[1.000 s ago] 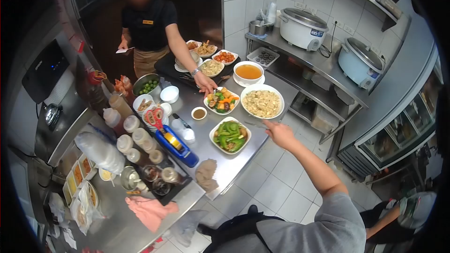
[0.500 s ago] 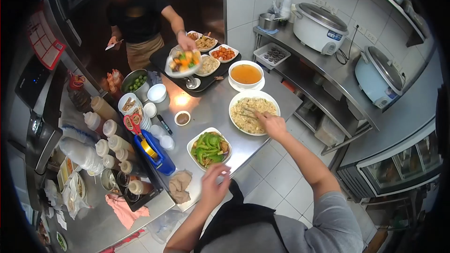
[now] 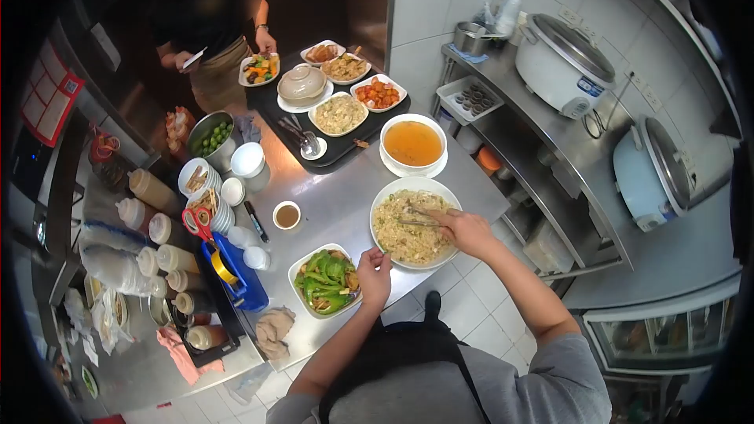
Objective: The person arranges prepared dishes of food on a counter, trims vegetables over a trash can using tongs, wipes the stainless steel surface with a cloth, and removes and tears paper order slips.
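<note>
My right hand [image 3: 463, 233] is closed around metal tongs [image 3: 420, 218], whose tips lie in the fried rice [image 3: 404, 239] filling a large round white bowl [image 3: 430, 261]. Close to the near-left rim of that bowl is my left hand [image 3: 375, 276]. Its fingers are curled and pinched together; what they hold, if anything, is hidden, and I cannot tell whether they touch the rim. Just left of this hand stands a square white dish of green peppers [image 3: 326, 280] with browned pieces. Beyond the rice, a white bowl of orange soup [image 3: 413, 144] rests on a saucer.
A black tray [image 3: 345, 144] carries several filled dishes and a lidded pot [image 3: 301, 85]. Behind it, another person [image 3: 206, 27] touches a dish at its edge. Sauce bottles [image 3: 177, 259], a blue holder [image 3: 250, 286] and a sauce cup [image 3: 287, 215] are left; rice cookers [image 3: 561, 63] stand right.
My left hand has moved up from beside the pepper dish to the rice bowl's rim. The other person has lowered the vegetable dish to the tray's far-left corner. My view has shifted slightly.
</note>
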A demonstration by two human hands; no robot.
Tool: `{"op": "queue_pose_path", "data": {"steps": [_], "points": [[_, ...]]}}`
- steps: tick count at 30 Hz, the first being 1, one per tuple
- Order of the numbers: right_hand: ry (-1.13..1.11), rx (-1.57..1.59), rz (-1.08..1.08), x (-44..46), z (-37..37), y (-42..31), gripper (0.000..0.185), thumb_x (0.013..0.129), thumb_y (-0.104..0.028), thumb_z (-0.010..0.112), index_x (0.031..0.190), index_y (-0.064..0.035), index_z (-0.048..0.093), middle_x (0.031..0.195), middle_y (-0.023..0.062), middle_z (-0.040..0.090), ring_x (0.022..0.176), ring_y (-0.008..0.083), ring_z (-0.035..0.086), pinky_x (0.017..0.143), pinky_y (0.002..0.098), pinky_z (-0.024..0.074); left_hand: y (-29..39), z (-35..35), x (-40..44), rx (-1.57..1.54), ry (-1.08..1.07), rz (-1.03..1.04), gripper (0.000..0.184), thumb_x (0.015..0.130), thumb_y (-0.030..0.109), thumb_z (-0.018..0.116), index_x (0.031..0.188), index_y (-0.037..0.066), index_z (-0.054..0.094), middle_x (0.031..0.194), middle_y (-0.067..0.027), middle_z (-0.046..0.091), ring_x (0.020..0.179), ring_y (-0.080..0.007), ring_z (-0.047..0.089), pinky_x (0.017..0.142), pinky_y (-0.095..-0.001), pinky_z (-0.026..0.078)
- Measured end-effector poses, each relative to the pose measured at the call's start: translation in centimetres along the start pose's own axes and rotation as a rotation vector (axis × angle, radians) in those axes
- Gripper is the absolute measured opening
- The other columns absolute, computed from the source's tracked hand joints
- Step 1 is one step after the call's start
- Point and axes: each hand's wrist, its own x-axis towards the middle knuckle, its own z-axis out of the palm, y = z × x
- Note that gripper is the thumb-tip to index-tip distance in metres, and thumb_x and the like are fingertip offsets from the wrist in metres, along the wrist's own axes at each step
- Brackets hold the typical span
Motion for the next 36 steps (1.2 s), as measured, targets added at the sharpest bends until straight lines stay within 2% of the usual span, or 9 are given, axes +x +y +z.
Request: {"op": "queue_pose_path", "data": {"steps": [5, 10, 13, 17, 18, 22, 28, 31, 36], "points": [[-0.018, -0.051, -0.137, 3.4, 1.7, 2.1, 0.043, 0.085, -0.025, 0.055, 0.128, -0.0271, 0.049, 0.100, 0.0069, 0.063, 0.086, 0.0282, 0.063, 0.071, 0.0414, 0.0510, -0.4, 1.0, 0.0, 0.023, 0.199, -0.002, 0.021, 0.083, 0.008, 0.065, 0.094, -0.008, 0.059, 0.076, -0.0089, 0.064, 0.066, -0.0114, 0.060, 0.061, -0.0238, 0.049], [-0.051, 0.091, -0.207, 5.3, 2.3, 7.9, 0.043, 0.085, -0.025, 0.055, 0.127, -0.0247, 0.050, 0.099, 0.0076, 0.063, 0.087, 0.0282, 0.062, 0.072, 0.0415, 0.0507, 2.2, 2.1, -1.1, 0.364, 0.400, 0.172, 0.012, 0.080, 0.007, 0.066, 0.079, -0.005, 0.064, 0.072, -0.0142, 0.063, 0.061, -0.0179, 0.061, 0.056, -0.0282, 0.048], [-0.078, 0.178, -0.286, 5.8, 2.2, 10.7, 0.041, 0.085, -0.025, 0.054, 0.127, -0.0235, 0.051, 0.100, 0.0076, 0.063, 0.088, 0.0284, 0.062, 0.073, 0.0412, 0.0502, 4.5, 3.2, -1.4, 0.504, 0.443, 0.235, 0.011, 0.081, 0.007, 0.066, 0.079, -0.004, 0.064, 0.073, -0.0152, 0.063, 0.061, -0.0207, 0.062, 0.055, -0.0296, 0.048], [-0.147, 0.201, -0.343, 5.3, -0.9, 10.2, 0.040, 0.086, -0.025, 0.054, 0.126, -0.0228, 0.052, 0.099, 0.0073, 0.062, 0.090, 0.0285, 0.061, 0.075, 0.0408, 0.0497, 7.8, 5.9, -1.7, 0.626, 0.358, 0.471, 0.005, 0.076, 0.005, 0.067, 0.079, 0.001, 0.066, 0.079, -0.0119, 0.065, 0.065, -0.0278, 0.061, 0.061, -0.0356, 0.047], [-0.150, 0.183, -0.382, 5.1, -0.5, 10.1, 0.040, 0.086, -0.025, 0.054, 0.125, -0.0227, 0.052, 0.098, 0.0073, 0.062, 0.088, 0.0284, 0.061, 0.074, 0.0408, 0.0496, 8.0, 6.6, -1.8, 0.649, 0.309, 0.488, 0.008, 0.074, 0.005, 0.067, 0.081, 0.004, 0.067, 0.083, -0.0087, 0.066, 0.072, -0.0273, 0.061, 0.069, -0.0368, 0.045], [-0.182, 0.153, -0.422, 4.2, 0.5, 11.5, 0.038, 0.086, -0.024, 0.054, 0.124, -0.0229, 0.054, 0.094, 0.0066, 0.061, 0.085, 0.0277, 0.061, 0.072, 0.0404, 0.0496, 9.0, 9.2, -2.8, 0.798, 0.290, 0.464, 0.011, 0.075, 0.005, 0.066, 0.086, 0.008, 0.069, 0.091, -0.0028, 0.066, 0.087, -0.0217, 0.059, 0.077, -0.0352, 0.038], [-0.188, 0.128, -0.555, 5.1, -1.1, 10.4, 0.039, 0.086, -0.025, 0.054, 0.124, -0.0247, 0.054, 0.098, 0.0052, 0.062, 0.086, 0.0265, 0.062, 0.072, 0.0386, 0.0504, 7.7, 8.1, -5.6, 0.836, 0.327, 0.344, 0.013, 0.070, 0.007, 0.071, 0.082, 0.009, 0.067, 0.082, -0.0029, 0.062, 0.079, -0.0211, 0.058, 0.070, -0.0339, 0.036], [-0.207, 0.111, -0.618, 5.0, 0.1, 9.7, 0.038, 0.086, -0.025, 0.054, 0.124, -0.0250, 0.054, 0.101, 0.0043, 0.062, 0.087, 0.0256, 0.062, 0.071, 0.0385, 0.0505, 4.9, 7.4, -6.1, 0.574, 0.345, 0.241, 0.014, 0.069, 0.005, 0.072, 0.081, 0.006, 0.065, 0.077, -0.0055, 0.058, 0.074, -0.0210, 0.058, 0.068, -0.0330, 0.040], [-0.260, 0.033, -0.670, 6.1, -2.0, 9.8, 0.038, 0.085, -0.024, 0.054, 0.123, -0.0253, 0.055, 0.102, 0.0033, 0.063, 0.086, 0.0248, 0.062, 0.070, 0.0388, 0.0506, 5.3, 7.5, -8.3, 0.479, 0.494, 0.258, 0.010, 0.074, 0.001, 0.069, 0.083, 0.001, 0.064, 0.077, -0.0094, 0.059, 0.066, -0.0193, 0.057, 0.062, -0.0295, 0.046]]}}
